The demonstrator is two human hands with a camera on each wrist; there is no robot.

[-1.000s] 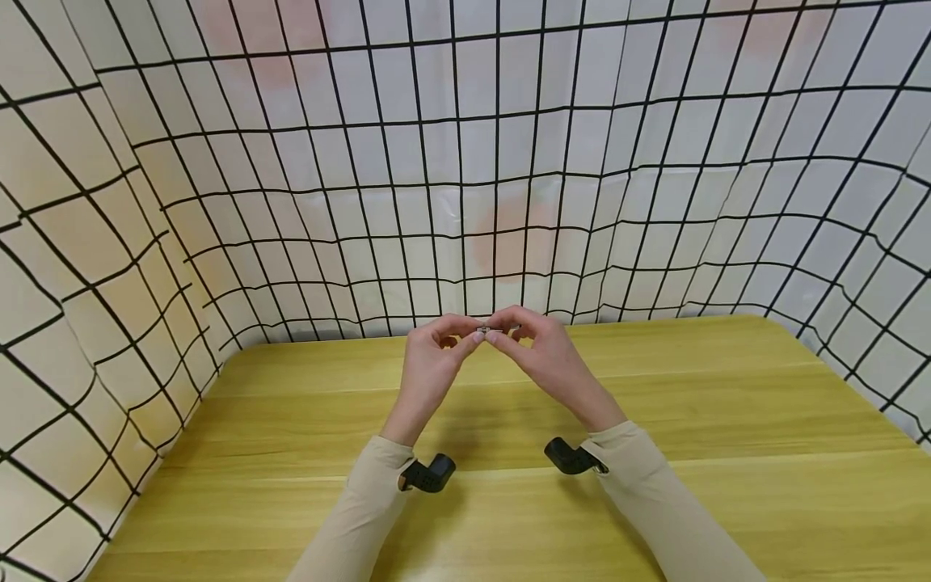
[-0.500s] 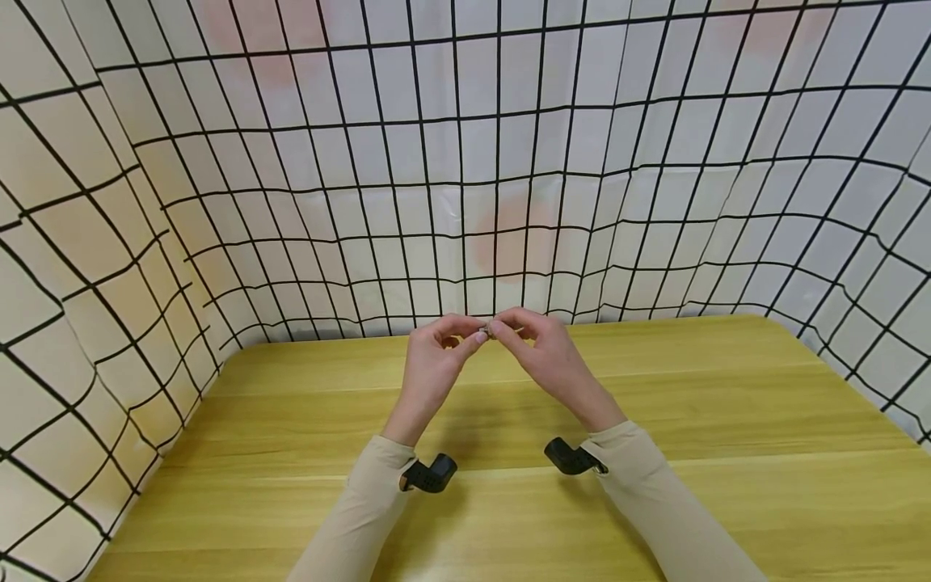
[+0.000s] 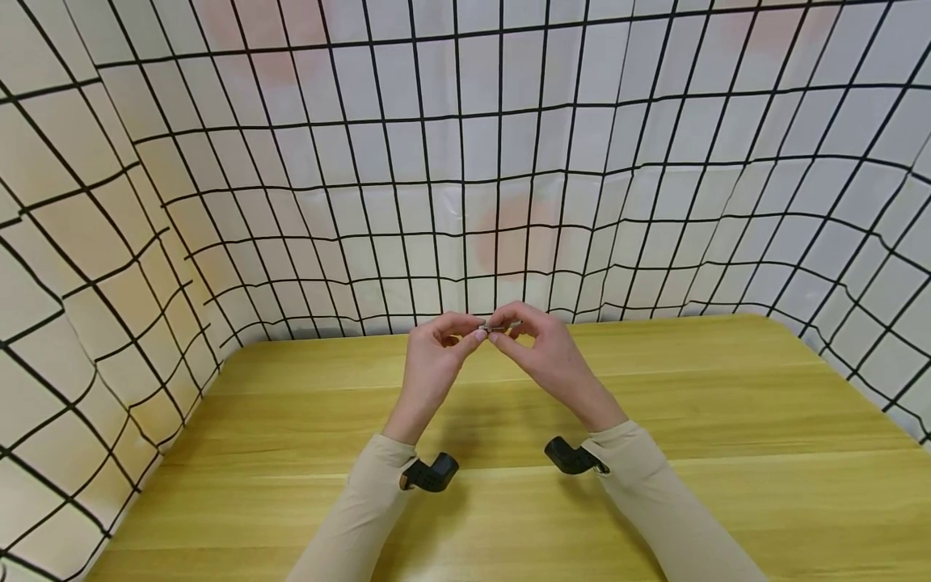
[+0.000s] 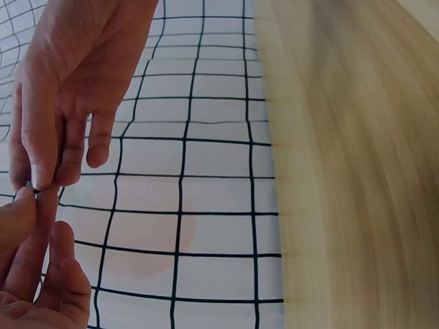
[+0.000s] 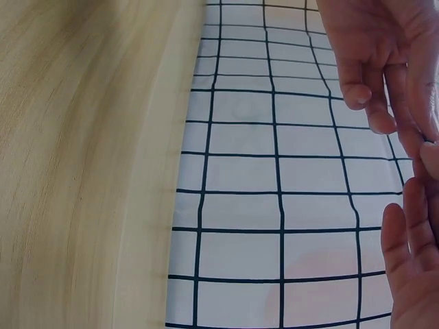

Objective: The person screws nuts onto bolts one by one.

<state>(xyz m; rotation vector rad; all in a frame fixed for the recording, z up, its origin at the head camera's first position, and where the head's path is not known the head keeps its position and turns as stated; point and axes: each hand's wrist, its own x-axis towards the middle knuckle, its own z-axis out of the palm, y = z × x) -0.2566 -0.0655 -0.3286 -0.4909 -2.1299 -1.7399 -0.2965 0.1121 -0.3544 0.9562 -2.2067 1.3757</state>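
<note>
My left hand [image 3: 431, 364] and right hand [image 3: 554, 360] meet fingertip to fingertip above the table's far edge. Between them is a small, thin, silvery metal piece [image 3: 497, 328], too small to tell its kind. The right thumb and index finger pinch it, and a slim part sticks out past the right fingers. Its other end lies at the left thumb and index finger, which pinch it too. In the left wrist view only a dark speck of the metal piece [image 4: 32, 186] shows between the touching fingertips. The right wrist view has it hidden behind the fingers.
A yellow wood-grain table [image 3: 691, 420] spreads beneath both forearms. White cloth with a black grid [image 3: 407, 153] hangs behind it and along both sides. A black wrist camera [image 3: 431, 472] is strapped to the left cuff, another wrist camera [image 3: 572, 456] to the right.
The right fingers have shifted slightly around the metal piece, and more of its slim length now shows beside them. The left hand and both forearms stay nearly in place.
</note>
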